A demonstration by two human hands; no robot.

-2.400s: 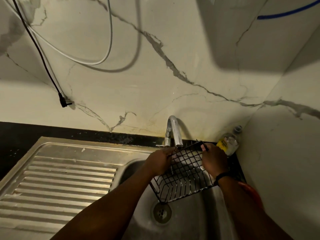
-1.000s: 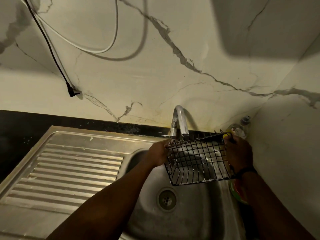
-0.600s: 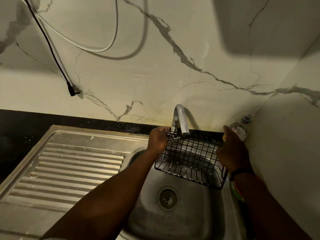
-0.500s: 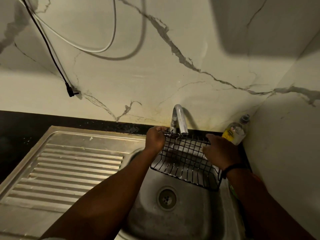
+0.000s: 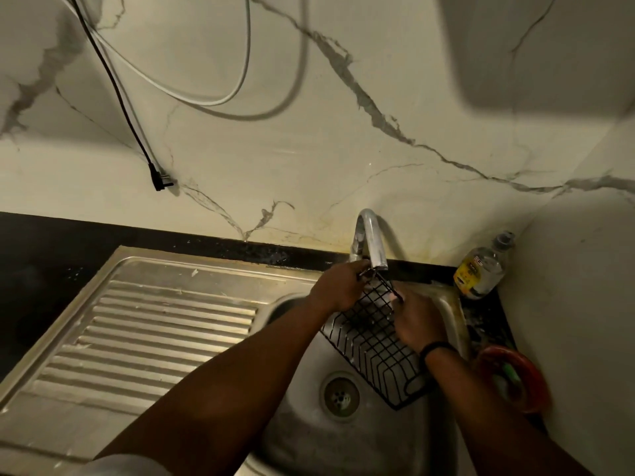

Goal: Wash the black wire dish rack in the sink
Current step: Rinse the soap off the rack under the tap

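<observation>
The black wire dish rack (image 5: pixel 371 341) hangs tilted over the steel sink basin (image 5: pixel 347 438), its far end up under the chrome tap spout (image 5: pixel 372 242) and its near end low above the drain (image 5: pixel 339 395). My left hand (image 5: pixel 338 286) grips the rack's upper left edge beside the spout. My right hand (image 5: pixel 417 321) holds the rack's upper right edge, fingers curled on the wire. Whether water runs from the tap I cannot tell.
A ribbed steel drainboard (image 5: pixel 154 331) lies left of the basin. A bottle with a yellow label (image 5: pixel 481 269) stands in the back right corner. A red ring-shaped object (image 5: pixel 512 379) sits on the right counter. Black and white cables (image 5: pixel 137 108) hang on the marble wall.
The rack has been turned and tipped, its far end brought up close under the spout. My right hand slid inward along the edge, closer to my left hand.
</observation>
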